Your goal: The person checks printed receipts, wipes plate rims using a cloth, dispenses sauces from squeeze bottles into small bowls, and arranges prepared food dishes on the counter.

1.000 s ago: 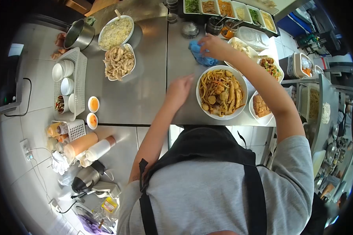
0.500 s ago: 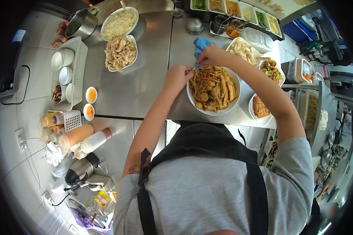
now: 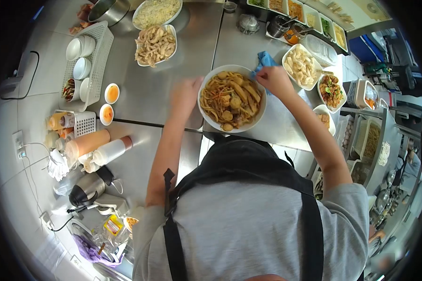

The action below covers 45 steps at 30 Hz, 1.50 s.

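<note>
A white bowl [image 3: 261, 111] of thick noodles [image 3: 229, 100] with sliced pieces and round balls stands on the steel counter, close to my apron. My right hand [image 3: 274, 80] pinches a blue cloth [image 3: 266, 60] at the bowl's upper right rim. Part of the cloth hangs up and away from my fingers. At the left rim, my left hand [image 3: 186, 93] is smeared by motion. Its fingers cannot be made out, and whether it touches the bowl is unclear.
A bowl of pale fried strips [image 3: 155, 45] and one of rice [image 3: 157, 12] stand back left. On the right are pale chunks [image 3: 299, 66] and a topped dish [image 3: 331, 91]. Two small orange-filled cups [image 3: 111, 93] sit near a white basket [image 3: 103, 51]. Garnish trays [image 3: 295, 9] line the back.
My hands have parted from the bowl's back rim, the left moving left and the right staying with the cloth. The bowl has shifted left across the counter seam. The whole view has shifted too.
</note>
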{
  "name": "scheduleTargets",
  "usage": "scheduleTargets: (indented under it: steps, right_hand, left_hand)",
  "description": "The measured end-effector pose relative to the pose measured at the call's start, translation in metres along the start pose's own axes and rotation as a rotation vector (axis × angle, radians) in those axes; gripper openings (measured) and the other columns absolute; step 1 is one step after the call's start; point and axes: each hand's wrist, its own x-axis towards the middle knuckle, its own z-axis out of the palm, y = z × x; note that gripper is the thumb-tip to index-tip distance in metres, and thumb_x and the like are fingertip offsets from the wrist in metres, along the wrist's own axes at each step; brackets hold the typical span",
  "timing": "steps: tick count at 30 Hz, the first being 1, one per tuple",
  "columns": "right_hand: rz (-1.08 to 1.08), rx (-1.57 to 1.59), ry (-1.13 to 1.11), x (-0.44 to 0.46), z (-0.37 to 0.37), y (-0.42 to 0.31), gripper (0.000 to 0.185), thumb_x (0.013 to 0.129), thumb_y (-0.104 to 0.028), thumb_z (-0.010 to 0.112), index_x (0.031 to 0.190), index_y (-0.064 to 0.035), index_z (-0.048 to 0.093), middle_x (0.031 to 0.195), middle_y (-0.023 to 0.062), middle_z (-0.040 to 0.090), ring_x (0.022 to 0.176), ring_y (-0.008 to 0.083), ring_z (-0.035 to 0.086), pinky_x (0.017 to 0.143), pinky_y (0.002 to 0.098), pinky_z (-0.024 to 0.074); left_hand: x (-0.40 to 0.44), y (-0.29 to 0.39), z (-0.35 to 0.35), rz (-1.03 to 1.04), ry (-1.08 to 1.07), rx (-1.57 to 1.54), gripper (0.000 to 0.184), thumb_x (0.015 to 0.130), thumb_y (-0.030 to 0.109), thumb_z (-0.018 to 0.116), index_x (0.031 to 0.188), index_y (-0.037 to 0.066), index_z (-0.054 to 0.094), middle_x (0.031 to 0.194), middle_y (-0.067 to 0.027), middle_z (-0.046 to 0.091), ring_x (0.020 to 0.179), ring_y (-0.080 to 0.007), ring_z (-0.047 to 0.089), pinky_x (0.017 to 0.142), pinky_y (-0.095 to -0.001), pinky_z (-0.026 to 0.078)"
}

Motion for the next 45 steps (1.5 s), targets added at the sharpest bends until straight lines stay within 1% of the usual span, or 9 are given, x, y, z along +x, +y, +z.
scheduleTargets:
  steps: [3, 6, 11, 14, 18, 28, 37, 43, 45]
  right_hand:
    - [-0.122, 0.042, -0.017, 0.037, 0.014, -0.011, 0.015, 0.071, -0.019, 0.071, 0.076, -0.0048, 0.07, 0.075, 0.0123, 0.067, 0.067, 0.0282, 0.065, 0.064, 0.0367, 0.052]
    - [-0.145, 0.087, -0.075, 0.058, 0.016, -0.015, 0.016, 0.072, -0.019, 0.071, 0.08, -0.005, 0.071, 0.075, 0.0113, 0.068, 0.065, 0.0257, 0.065, 0.062, 0.0351, 0.0518]
    - [0.246, 0.314, -0.086, 0.035, -0.016, 0.001, 0.019, 0.076, -0.022, 0.073, 0.084, -0.0043, 0.071, 0.071, 0.0075, 0.069, 0.062, 0.0153, 0.064, 0.059, 0.0298, 0.0505]
    - [0.24, 0.384, -0.039, 0.019, -0.001, 0.007, 0.022, 0.075, -0.023, 0.074, 0.084, -0.0033, 0.071, 0.071, 0.0063, 0.069, 0.063, 0.0116, 0.063, 0.06, 0.028, 0.0503]
    - [-0.014, 0.133, 0.061, 0.025, 0.023, -0.026, 0.018, 0.072, -0.019, 0.074, 0.08, -0.0034, 0.071, 0.072, 0.0107, 0.069, 0.065, 0.0189, 0.066, 0.063, 0.0295, 0.0518]
    - [0.162, -0.046, 0.163, 0.001, 0.024, -0.018, 0.024, 0.066, -0.025, 0.074, 0.07, -0.004, 0.063, 0.065, 0.0112, 0.065, 0.062, 0.0271, 0.064, 0.063, 0.0367, 0.0509]
    - [0.307, 0.075, 0.064, -0.051, 0.016, -0.003, 0.026, 0.069, -0.022, 0.072, 0.068, -0.0003, 0.058, 0.061, 0.0113, 0.062, 0.053, 0.0193, 0.062, 0.052, 0.0317, 0.0491]
    - [0.303, 0.538, 0.256, -0.039, 0.007, 0.024, 0.021, 0.08, -0.021, 0.069, 0.089, -0.0014, 0.067, 0.072, 0.0113, 0.067, 0.06, 0.0145, 0.062, 0.058, 0.0267, 0.049]
    - [0.248, 0.33, 0.278, -0.013, 0.003, 0.016, 0.023, 0.081, -0.023, 0.069, 0.095, -0.0053, 0.069, 0.075, 0.0104, 0.068, 0.063, 0.0141, 0.063, 0.061, 0.0268, 0.0487]
  left_hand:
    - [0.045, 0.033, 0.012, 0.532, 0.23, 0.145, 0.026, 0.087, 0.034, 0.056, 0.094, 0.013, 0.071, 0.081, -0.0117, 0.063, 0.077, -0.0338, 0.061, 0.066, -0.0436, 0.048]
    - [0.084, 0.033, 0.027, 0.452, -0.025, 0.309, 0.023, 0.085, 0.032, 0.057, 0.092, 0.014, 0.071, 0.088, -0.0112, 0.061, 0.082, -0.0323, 0.061, 0.069, -0.0435, 0.048]
    - [0.085, 0.003, 0.027, 0.487, -0.007, 0.332, 0.019, 0.085, 0.028, 0.057, 0.087, 0.015, 0.071, 0.087, -0.0107, 0.062, 0.082, -0.0311, 0.061, 0.07, -0.0427, 0.049]
    - [0.079, -0.007, 0.024, 0.432, 0.053, 0.285, 0.018, 0.083, 0.025, 0.058, 0.083, 0.011, 0.07, 0.087, -0.0095, 0.064, 0.083, -0.0297, 0.062, 0.071, -0.0419, 0.049]
    - [0.071, -0.002, 0.014, 0.447, 0.035, 0.26, 0.018, 0.083, 0.024, 0.059, 0.082, 0.01, 0.07, 0.085, -0.0081, 0.065, 0.081, -0.0286, 0.063, 0.07, -0.0414, 0.05]
    - [0.047, -0.019, 0.016, 0.331, 0.141, 0.162, 0.019, 0.083, 0.027, 0.061, 0.085, 0.01, 0.07, 0.082, -0.0127, 0.066, 0.077, -0.0306, 0.062, 0.068, -0.0414, 0.049]
    - [0.013, -0.032, 0.037, 0.14, 0.137, -0.03, 0.025, 0.088, 0.029, 0.055, 0.096, 0.008, 0.065, 0.077, -0.0148, 0.066, 0.073, -0.0332, 0.062, 0.065, -0.0445, 0.047]
    - [-0.004, -0.048, 0.042, 0.106, 0.173, -0.095, 0.027, 0.091, 0.027, 0.05, 0.105, 0.006, 0.06, 0.071, -0.0161, 0.064, 0.06, -0.0311, 0.062, 0.059, -0.0425, 0.049]
    - [-0.008, -0.05, 0.037, 0.087, 0.116, -0.131, 0.028, 0.092, 0.027, 0.049, 0.108, 0.006, 0.059, 0.068, -0.0167, 0.063, 0.054, -0.0295, 0.062, 0.057, -0.0408, 0.049]
